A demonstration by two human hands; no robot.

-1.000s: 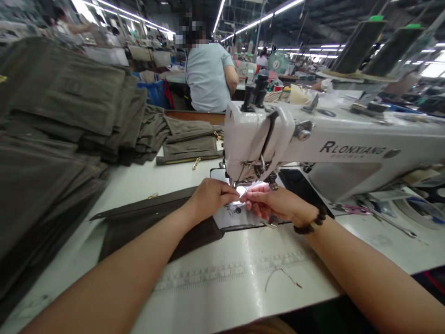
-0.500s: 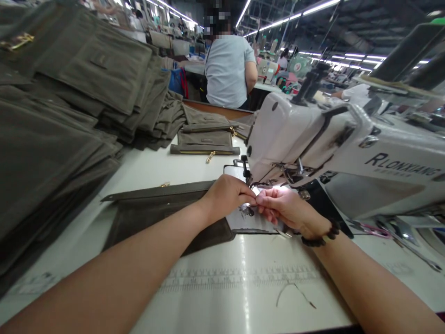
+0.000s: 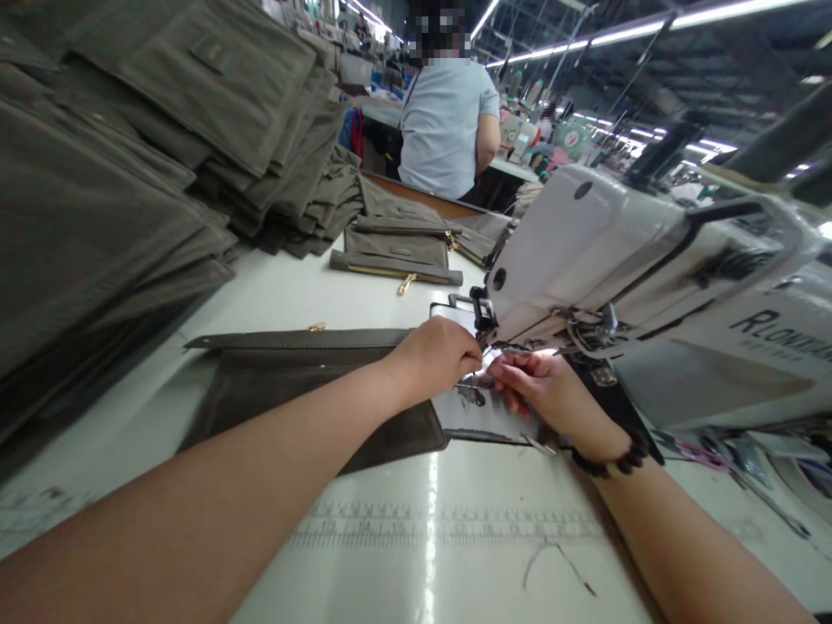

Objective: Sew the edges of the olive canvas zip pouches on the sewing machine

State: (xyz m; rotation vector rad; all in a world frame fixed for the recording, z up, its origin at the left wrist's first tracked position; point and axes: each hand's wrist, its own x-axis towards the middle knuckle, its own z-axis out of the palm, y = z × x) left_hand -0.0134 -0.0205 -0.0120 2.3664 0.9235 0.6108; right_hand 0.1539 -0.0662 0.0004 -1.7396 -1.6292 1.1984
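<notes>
At the needle area of the white sewing machine [image 3: 572,251], my left hand [image 3: 442,355] is closed in a pinch. My right hand [image 3: 536,381], with a dark bead bracelet at the wrist, pinches just to the right of the needle. Whatever the fingertips of either hand hold is too small to make out. A small gap parts the two hands over the metal needle plate [image 3: 481,416]. Under my left forearm lies a dark olive fabric panel [image 3: 390,438], with a long folded strip [image 3: 292,340] along its far edge.
Tall stacks of olive fabric pieces [image 3: 97,191] fill the left side. Behind the needle lies a zippered olive piece [image 3: 396,251] with a gold zipper pull [image 3: 406,284]. A loose thread [image 3: 559,555] and a printed ruler [image 3: 416,524] are in front. A co-worker [image 3: 448,130] sits ahead, back turned.
My fingertips, touching each other before, are now slightly apart, left hand by the needle and right hand beside it. The camera view has tilted and shifted a little.
</notes>
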